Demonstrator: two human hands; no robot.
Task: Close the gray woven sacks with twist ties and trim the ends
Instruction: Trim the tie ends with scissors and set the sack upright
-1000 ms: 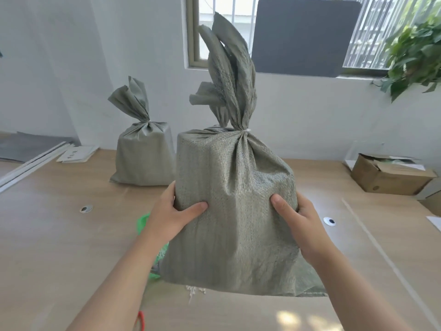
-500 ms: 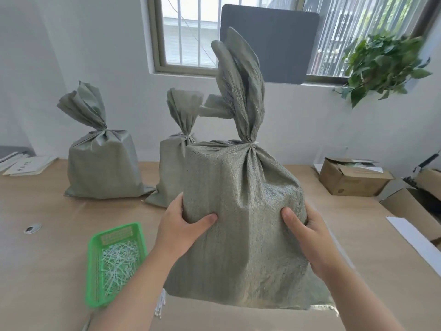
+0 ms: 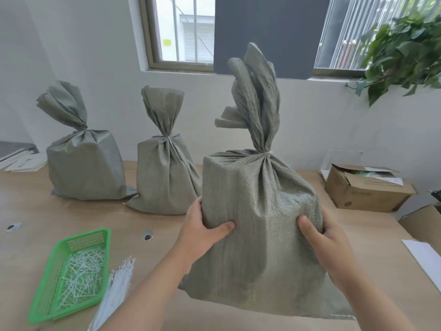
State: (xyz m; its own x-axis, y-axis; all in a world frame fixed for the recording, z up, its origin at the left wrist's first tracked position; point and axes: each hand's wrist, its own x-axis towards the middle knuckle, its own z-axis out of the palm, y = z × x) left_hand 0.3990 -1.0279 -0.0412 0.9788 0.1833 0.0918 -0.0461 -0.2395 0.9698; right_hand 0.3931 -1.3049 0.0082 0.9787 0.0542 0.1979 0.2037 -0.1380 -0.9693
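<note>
A full gray woven sack (image 3: 260,225) stands in front of me, its neck gathered and bound with a white twist tie (image 3: 270,152). My left hand (image 3: 204,229) grips its left side, thumb pressed into the front. My right hand (image 3: 325,242) grips the right side the same way. Two more tied gray sacks stand behind on the left: one at the far left (image 3: 83,166) and a middle one (image 3: 165,177). A bundle of white twist ties (image 3: 117,292) lies beside a green basket (image 3: 51,290) that holds cut white ends.
The wooden table (image 3: 59,216) has round cable grommets (image 3: 146,236). An open cardboard box (image 3: 367,189) sits at the right, with white paper (image 3: 422,256) nearer. Papers (image 3: 26,161) lie far left. A leafy plant (image 3: 403,51) hangs at the upper right by the window.
The sack held in both hands has shifted right across the table, and my view turned with it. The green basket, tie bundle and middle sack have come into sight on the left.
</note>
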